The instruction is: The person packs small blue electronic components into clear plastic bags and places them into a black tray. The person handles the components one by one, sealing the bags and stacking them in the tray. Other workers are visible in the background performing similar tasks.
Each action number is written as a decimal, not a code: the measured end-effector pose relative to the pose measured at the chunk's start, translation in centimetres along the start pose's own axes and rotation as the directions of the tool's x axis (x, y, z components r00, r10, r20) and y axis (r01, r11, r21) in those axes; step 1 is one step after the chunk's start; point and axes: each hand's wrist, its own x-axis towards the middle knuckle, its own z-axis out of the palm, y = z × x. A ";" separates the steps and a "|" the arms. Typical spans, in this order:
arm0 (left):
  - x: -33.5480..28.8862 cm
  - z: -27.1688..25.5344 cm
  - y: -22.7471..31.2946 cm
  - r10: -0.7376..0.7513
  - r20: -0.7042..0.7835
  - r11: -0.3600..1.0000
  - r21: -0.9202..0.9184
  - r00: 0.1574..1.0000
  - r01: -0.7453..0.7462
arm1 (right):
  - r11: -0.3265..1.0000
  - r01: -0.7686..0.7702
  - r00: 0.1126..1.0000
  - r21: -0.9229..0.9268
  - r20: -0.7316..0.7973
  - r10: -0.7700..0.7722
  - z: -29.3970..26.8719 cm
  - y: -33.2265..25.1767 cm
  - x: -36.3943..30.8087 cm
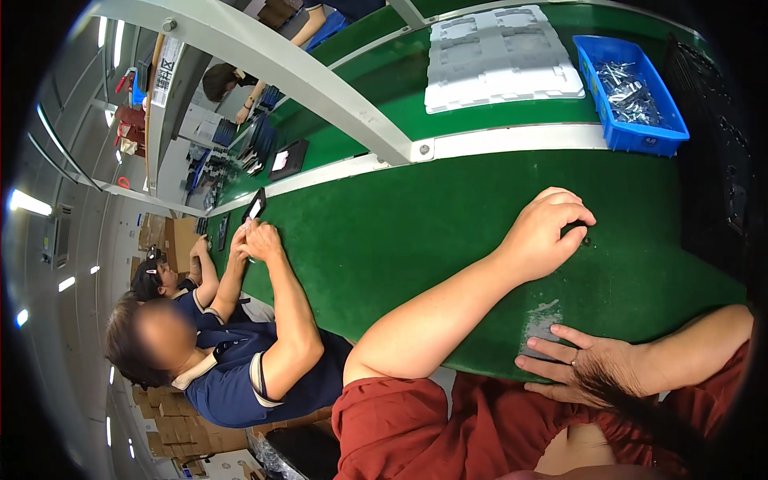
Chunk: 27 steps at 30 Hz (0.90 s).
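Nearest the camera, dark strands of loose hair [652,416], hanging across the back of the right hand [604,364] and over a red cloth garment [392,424]. At the front edge of the flat green worktop [400,256], see that hand with fingers spread and nothing visibly gripped, fingertips by a worn, irregular grey patch [542,318].

Farther in, toward the worktop's right end, find the left hand [548,228], half curled, thumb and forefinger pointing right and slightly apart at the tips. Between them, glimpse something dark; cannot tell whether a pinched part or only shadow. Just right of the thumb tip, note a small, dark, roundish piece or mark [588,241], about midway between front edge and back rail [512,141]. Judge the left hand much the nearer, with the right hand well apart, toward the front edge. Read no clear long axis in so small a shape; too small, also, to tell a loose part from a stain.

Beyond the left hand, at the back right corner, notice a rectangular blue plastic bin [652,142], heaped with slim, shiny silvery metal pieces [628,92]. To its left, past the rail, a white moulded tray [504,60] with shallow recesses; along the right edge, a large black panel-like object [712,160], partly lost in the dark rim.
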 end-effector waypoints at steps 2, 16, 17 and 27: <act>0.1 0.1 0.1 0.010 -0.003 1.000 0.005 1.000 -0.010 | 0.999 0.003 1.000 -0.032 0.022 -0.002 -0.6 0.0 -0.2; 0.0 -0.1 0.4 -0.011 0.041 1.000 0.018 0.999 0.010 | 0.999 0.004 0.998 0.053 -0.059 -0.001 0.1 0.3 -0.2; 0.0 -0.1 0.4 -0.004 0.040 1.000 0.018 0.999 0.004 | 0.998 0.006 0.997 0.069 -0.075 -0.001 0.2 0.2 -0.2; -0.5 -0.2 0.1 -0.002 0.046 1.000 0.024 0.999 0.001 | 0.999 0.030 0.999 0.040 -0.044 -0.028 0.0 0.5 0.0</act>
